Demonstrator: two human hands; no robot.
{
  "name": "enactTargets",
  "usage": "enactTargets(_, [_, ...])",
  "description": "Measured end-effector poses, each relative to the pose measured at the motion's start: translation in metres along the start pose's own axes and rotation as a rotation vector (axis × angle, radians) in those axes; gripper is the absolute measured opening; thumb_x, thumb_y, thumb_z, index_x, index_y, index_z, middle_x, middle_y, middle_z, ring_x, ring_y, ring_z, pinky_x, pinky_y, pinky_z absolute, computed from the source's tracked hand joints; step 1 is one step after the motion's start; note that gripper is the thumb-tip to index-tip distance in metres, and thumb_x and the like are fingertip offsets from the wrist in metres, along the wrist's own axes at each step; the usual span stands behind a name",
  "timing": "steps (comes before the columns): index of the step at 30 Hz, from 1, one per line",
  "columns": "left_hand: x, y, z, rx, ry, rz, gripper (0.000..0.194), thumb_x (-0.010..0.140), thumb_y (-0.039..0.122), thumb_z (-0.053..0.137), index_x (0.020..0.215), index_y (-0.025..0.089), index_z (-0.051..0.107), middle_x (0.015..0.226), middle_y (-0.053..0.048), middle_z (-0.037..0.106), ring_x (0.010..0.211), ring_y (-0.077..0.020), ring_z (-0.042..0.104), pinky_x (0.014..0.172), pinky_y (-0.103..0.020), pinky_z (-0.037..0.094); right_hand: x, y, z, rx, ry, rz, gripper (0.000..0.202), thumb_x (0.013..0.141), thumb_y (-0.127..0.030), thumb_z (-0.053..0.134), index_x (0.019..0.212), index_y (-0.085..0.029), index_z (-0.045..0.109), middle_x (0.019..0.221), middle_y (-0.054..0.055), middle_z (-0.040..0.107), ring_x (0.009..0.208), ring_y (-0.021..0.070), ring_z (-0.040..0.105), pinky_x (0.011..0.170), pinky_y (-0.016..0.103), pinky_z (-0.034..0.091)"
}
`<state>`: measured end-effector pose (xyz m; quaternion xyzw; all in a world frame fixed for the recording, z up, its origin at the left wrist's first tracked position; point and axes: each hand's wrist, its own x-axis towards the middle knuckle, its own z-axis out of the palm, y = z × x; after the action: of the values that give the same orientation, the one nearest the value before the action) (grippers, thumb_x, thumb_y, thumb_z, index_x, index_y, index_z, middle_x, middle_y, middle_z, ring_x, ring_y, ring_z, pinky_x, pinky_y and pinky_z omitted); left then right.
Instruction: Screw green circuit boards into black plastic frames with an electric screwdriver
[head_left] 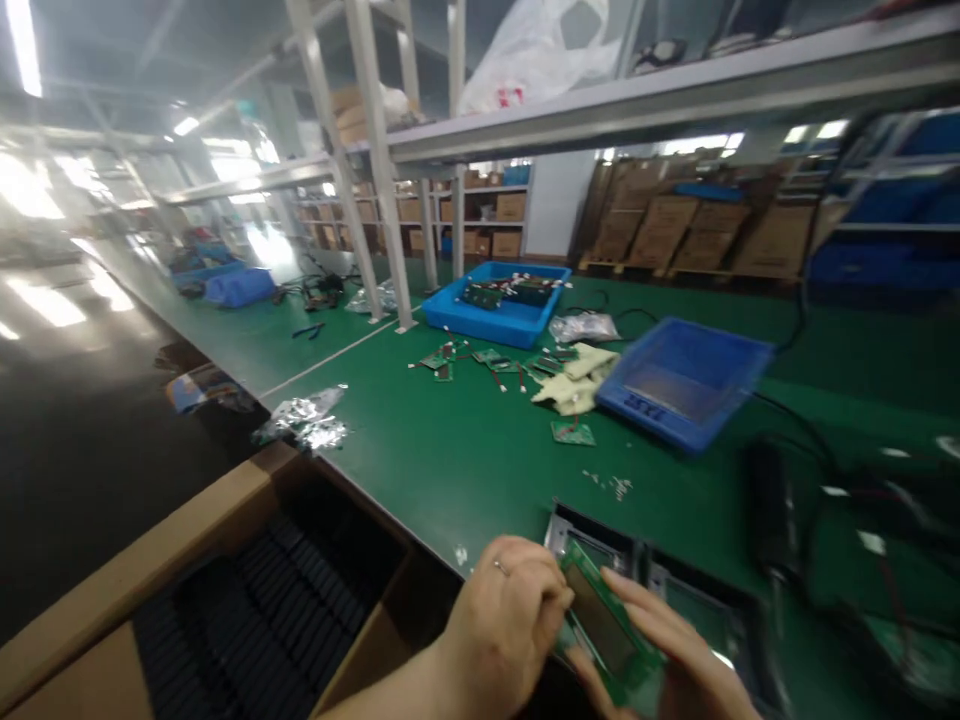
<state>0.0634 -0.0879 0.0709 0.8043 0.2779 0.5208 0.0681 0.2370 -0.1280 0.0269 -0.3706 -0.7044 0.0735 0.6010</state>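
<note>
Both my hands are at the bottom of the head view, over the near edge of the green bench. A green circuit board with a dark display (604, 620) is tilted between them. My right hand (675, 640) grips it by its long edges, fingers on one side and thumb on the other. With fingers curled, my left hand (510, 610) pinches at the board's upper left corner; anything small in the pinch is hidden. Just behind the board lie two black plastic housings, the left one (585, 535) partly covered and the right one (709, 605) beside my right hand.
A cardboard box (157, 535) of black parts stands at the near left. On the bench (420, 450) are a blue tray (480, 325) of boards, a blue bin (682, 380), loose boards (574, 432), small white bits (619, 487) and a dark-handled screwdriver (769, 510). Shelf posts (382, 180) rise behind.
</note>
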Motion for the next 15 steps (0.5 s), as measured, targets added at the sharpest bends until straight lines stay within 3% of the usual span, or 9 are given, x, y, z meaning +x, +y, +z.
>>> enactTargets(3, [0.005, 0.003, -0.008, -0.077, 0.006, -0.066, 0.013, 0.102, 0.017, 0.045, 0.092, 0.021, 0.052, 0.081, -0.003, 0.067, 0.074, -0.0142, 0.067, 0.073, -0.024, 0.057, 0.005, -0.012, 0.007, -0.048, 0.11, 0.002, 0.045, 0.078, -0.009, 0.076, 0.12, -0.019, 0.063, 0.108, 0.014, 0.075, 0.095, 0.027, 0.075, 0.08, 0.034, 0.065])
enactTargets(9, [0.005, 0.0, -0.015, -0.116, -0.019, -0.281, 0.019, 0.101, 0.028, 0.053, 0.084, 0.021, 0.058, 0.077, 0.001, 0.069, 0.07, -0.0122, 0.069, 0.068, -0.019, 0.056, 0.02, -0.03, 0.02, 0.005, 0.258, 0.07, 0.031, 0.083, -0.02, 0.076, 0.112, -0.016, 0.064, 0.101, 0.014, 0.075, 0.093, 0.0229, 0.075, 0.083, 0.029, 0.062])
enactTargets(12, [0.008, -0.004, -0.018, -0.035, 0.002, -0.237, 0.018, 0.099, 0.036, 0.056, 0.098, 0.021, 0.064, 0.085, -0.002, 0.071, 0.079, -0.0142, 0.069, 0.077, -0.023, 0.057, 0.023, -0.031, 0.02, 0.008, 0.269, 0.095, 0.03, 0.084, -0.022, 0.077, 0.111, -0.016, 0.065, 0.101, 0.013, 0.076, 0.093, 0.0215, 0.075, 0.084, 0.025, 0.061])
enactTargets(15, [0.011, -0.007, -0.017, -0.009, -0.049, -0.137, 0.027, 0.1, 0.041, 0.054, 0.113, 0.02, 0.066, 0.1, -0.007, 0.072, 0.094, -0.0182, 0.068, 0.085, -0.029, 0.057, 0.02, -0.03, 0.021, 0.016, 0.241, 0.088, 0.031, 0.084, -0.021, 0.076, 0.112, -0.016, 0.064, 0.102, 0.013, 0.075, 0.094, 0.0226, 0.075, 0.083, 0.026, 0.062])
